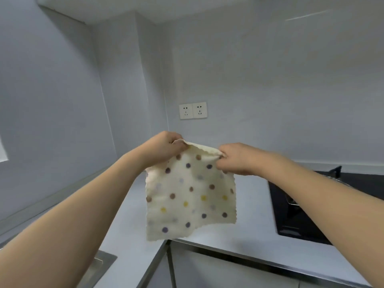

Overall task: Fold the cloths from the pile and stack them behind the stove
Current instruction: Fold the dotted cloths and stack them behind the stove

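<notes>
One cloth (190, 196), two hands.

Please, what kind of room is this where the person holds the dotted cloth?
Most likely a home kitchen. A black gas stove is set into a pale counter, a double wall socket sits above the counter, and cabinet fronts show below its edge.

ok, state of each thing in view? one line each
cloth: unfolded, hanging in the air over the counter, held by its top edge
left hand: pinching the cloth's top left corner
right hand: pinching the cloth's top right corner
stove: no flame visible, nothing on it
sockets: nothing plugged in
</notes>
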A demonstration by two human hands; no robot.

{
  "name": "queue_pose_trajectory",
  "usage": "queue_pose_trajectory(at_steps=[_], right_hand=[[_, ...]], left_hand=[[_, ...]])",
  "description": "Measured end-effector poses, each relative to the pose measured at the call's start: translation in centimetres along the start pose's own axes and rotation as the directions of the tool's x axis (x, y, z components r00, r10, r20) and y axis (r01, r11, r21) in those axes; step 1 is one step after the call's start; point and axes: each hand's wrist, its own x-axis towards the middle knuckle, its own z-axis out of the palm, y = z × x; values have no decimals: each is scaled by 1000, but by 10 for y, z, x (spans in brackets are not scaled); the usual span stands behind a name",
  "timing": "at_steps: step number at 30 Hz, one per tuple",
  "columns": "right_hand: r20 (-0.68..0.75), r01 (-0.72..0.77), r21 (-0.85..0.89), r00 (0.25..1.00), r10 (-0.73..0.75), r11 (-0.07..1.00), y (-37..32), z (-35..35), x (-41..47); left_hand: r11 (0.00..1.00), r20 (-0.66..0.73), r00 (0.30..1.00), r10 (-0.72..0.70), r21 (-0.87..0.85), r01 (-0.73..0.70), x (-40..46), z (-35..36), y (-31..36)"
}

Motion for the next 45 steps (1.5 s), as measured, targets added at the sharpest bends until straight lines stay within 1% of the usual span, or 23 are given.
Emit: queue_pose_trajectory(at_steps=[2, 5, 8, 12, 15, 17, 20, 22, 23, 25, 27, 29, 30, 33, 35, 37, 39, 42, 45], right_hand=[[27, -23, -63, 999, 25, 998, 8, -10, -13], [-5, -62, -174, 998, 62, 983, 31, -11, -20], [-22, -91, -207, 996, 89, 974, 63, 0, -14], [-43, -122, -234, 992, 115, 965, 103, 24, 8], [-77, -144, -326, 989, 126, 934, 131, 48, 30], [-109, -123, -403, 990, 86, 907, 148, 62, 46], [-143, -92, -502, 989, 22, 860, 171, 84, 58], [-114, -78, -534, 993, 19, 842, 180, 101, 56], [-89, -67, -539, 996, 22, 840, 182, 108, 52], [-48, -41, -508, 999, 19, 860, 184, 122, 41], [-23, -14, -468, 1000, 4, 883, 184, 135, 26], [23, 9, -442, 1000, 1, 897, 182, 148, 11], [49, 15, -429, 999, 6, 903, 181, 155, 4], [96, 9, -414, 995, 34, 910, 179, 164, -12], [99, 2, -404, 994, 41, 915, 178, 162, -19], [105, -4, -379, 993, 47, 925, 176, 161, -25], [116, 2, -369, 992, 44, 929, 174, 161, -31], [120, 3, -385, 992, 47, 923, 175, 166, -38], [61, 10, -389, 998, 15, 921, 172, 163, -46]], left_hand=[[1000, 51, 999, 16, -23, -15, 3, 4, 13], [1000, 167, 986, 9, 10, -11, 12, 21, 22], [1000, 274, 962, 4, 15, -9, 29, 48, 16], [999, 327, 944, -42, 4, 43, 63, 95, -7], [995, 304, 951, -56, 101, 26, 90, 133, -26], [982, 221, 974, -52, 188, 10, 105, 154, -38], [975, 110, 994, -16, 222, -9, 119, 177, -52], [971, 66, 997, 30, 233, -45, 115, 188, -58], [965, 54, 996, 69, 248, -81, 109, 192, -61], [941, 18, 981, 195, 277, -193, 90, 202, -68], [899, 4, 940, 342, 290, -328, 62, 214, -74], [856, 69, 895, 440, 268, -442, 33, 227, -78], [845, 108, 878, 466, 241, -478, 19, 234, -79], [852, 173, 863, 475, 156, -500, -13, 250, -76], [862, 191, 867, 461, 138, -489, -25, 255, -74], [883, 214, 884, 417, 137, -449, -30, 254, -72], [902, 233, 902, 364, 152, -403, -32, 252, -71], [899, 252, 907, 337, 200, -390, -32, 250, -73], [882, 219, 923, 316, 289, -371, -29, 240, -78]])
